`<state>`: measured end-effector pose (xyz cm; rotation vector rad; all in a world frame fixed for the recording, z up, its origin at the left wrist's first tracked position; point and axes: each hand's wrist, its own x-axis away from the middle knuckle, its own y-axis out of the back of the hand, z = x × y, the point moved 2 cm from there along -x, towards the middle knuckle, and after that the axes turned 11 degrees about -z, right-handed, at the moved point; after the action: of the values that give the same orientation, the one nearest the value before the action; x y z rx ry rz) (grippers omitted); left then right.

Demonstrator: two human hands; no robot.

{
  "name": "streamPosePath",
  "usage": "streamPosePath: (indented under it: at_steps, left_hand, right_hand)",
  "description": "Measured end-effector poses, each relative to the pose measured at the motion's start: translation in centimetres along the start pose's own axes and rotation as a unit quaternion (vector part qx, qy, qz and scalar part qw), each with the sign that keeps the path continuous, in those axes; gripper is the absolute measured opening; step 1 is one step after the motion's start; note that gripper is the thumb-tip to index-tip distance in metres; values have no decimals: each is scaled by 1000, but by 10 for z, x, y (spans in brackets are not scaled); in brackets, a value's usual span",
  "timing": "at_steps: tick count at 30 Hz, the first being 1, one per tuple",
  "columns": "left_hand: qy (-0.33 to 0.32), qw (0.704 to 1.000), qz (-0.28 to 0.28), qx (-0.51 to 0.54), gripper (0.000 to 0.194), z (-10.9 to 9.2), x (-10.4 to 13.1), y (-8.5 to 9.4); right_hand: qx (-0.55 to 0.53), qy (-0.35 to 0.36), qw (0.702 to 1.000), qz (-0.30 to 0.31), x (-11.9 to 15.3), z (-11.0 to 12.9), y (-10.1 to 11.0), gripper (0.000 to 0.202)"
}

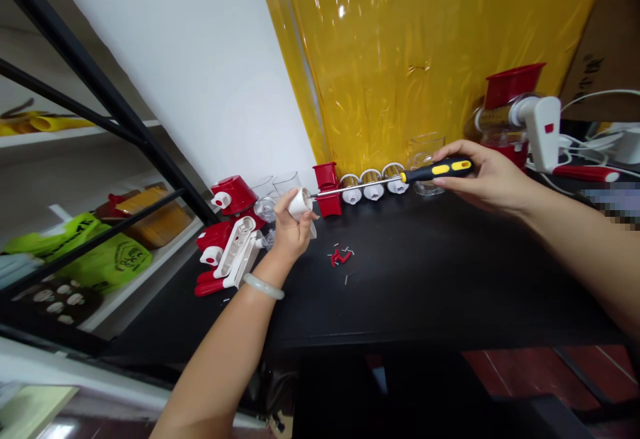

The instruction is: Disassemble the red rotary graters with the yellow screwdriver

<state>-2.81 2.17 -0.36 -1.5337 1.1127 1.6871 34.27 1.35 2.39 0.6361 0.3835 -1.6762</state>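
My left hand point(291, 229) is closed around a white plastic part point(301, 203) with a round open end, raised above the black table. In my right hand point(487, 175) is a screwdriver point(440, 169) with a black and yellow handle, pointing left. Its long metal shaft reaches the rim of the white part; whether the tip touches a screw I cannot tell. Below, on the tabletop, lie small red pieces point(341, 257) with several tiny screws around them. Behind the shaft stand a red hopper point(327, 189) and metal grater drums point(373, 185) with white ends.
Red housings point(234, 194) and white crank arms with red handles point(235, 252) lie at the left. An assembled rotary grater point(515, 122) stands at the right near white cables. Clear cups point(427, 162) are by the yellow sheet point(400, 59). A black-framed shelf point(165, 252) borders the left.
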Motion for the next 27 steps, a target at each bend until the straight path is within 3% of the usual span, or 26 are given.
streamPosePath:
  at_steps: [6,9,13,15,17,20,23,25,27]
  left_hand:
    - [-1,1000,-3,2,48,0,0,0]
    - [9,1000,4,2,47,1,1,1]
    - [12,1000,1,-3,47,1,1,1]
    - [6,1000,1,-6,46,0,1,0]
    - [3,1000,3,-7,47,-1,0,0]
    - [-1,1000,3,-6,47,-2,-1,0]
    - [3,1000,11,-4,46,-2,0,0]
    - [12,1000,16,-3,47,-1,0,0]
    - [15,1000,17,-6,47,0,1,0]
  right_hand:
    - [86,-50,993,66,0,-2,-1,51]
    - [139,-8,989,47,-1,0,-1,59]
    - [34,29,999,9,-3,-3,-4,38]
    - [-36,39,998,-24,-3,-6,-5,49]
    - [-65,12,998,-15,-3,-10,-5,55]
    - [20,-62,996,53,-2,-18,-6,54]
    - [99,-61,992,47,-2,-19,-7,56]
    - [37,-46,998,0,-1,-14,-9,42]
    - [-105,-62,992,-33,0,-9,-12,36]
